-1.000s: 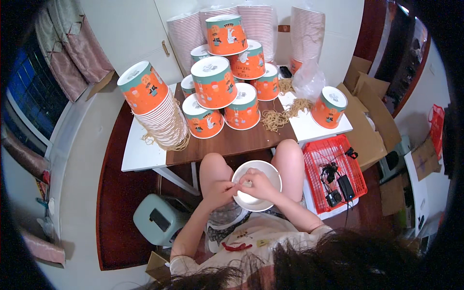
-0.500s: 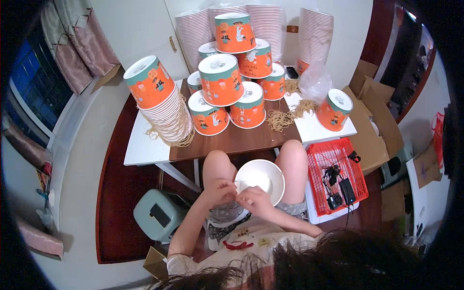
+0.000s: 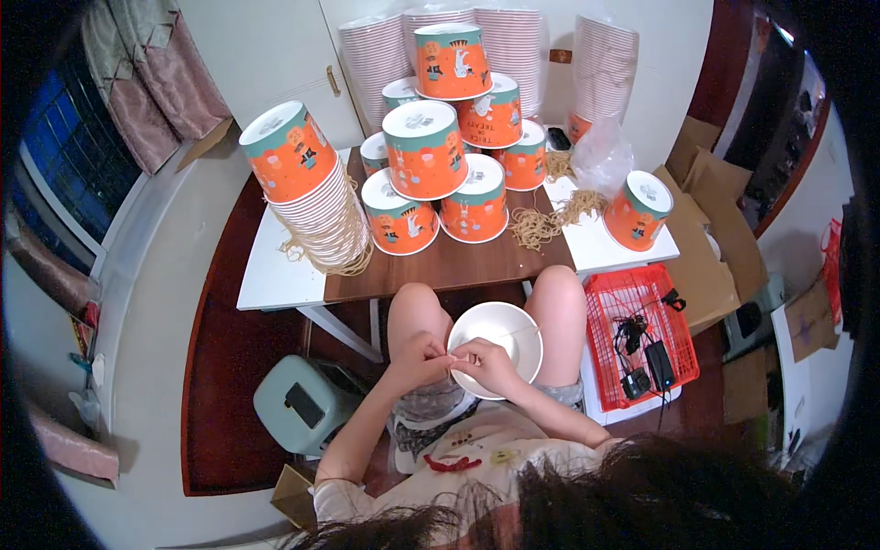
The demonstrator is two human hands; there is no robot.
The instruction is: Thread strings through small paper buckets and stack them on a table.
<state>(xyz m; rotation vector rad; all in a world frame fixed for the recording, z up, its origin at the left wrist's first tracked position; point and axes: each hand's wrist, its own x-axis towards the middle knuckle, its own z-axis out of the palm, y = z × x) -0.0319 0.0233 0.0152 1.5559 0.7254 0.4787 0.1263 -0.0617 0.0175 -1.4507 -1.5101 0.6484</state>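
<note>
Bowl (image 3: 500, 341) has shifted slightly right on the lap; both hands, left hand (image 3: 420, 359) and right hand (image 3: 484, 365), now pinch together at its near rim, grip clamped on it.

White paper bucket (image 3: 500, 339) on lap, open mouth up, tilted; thin rubber band apparently at rim.
</note>
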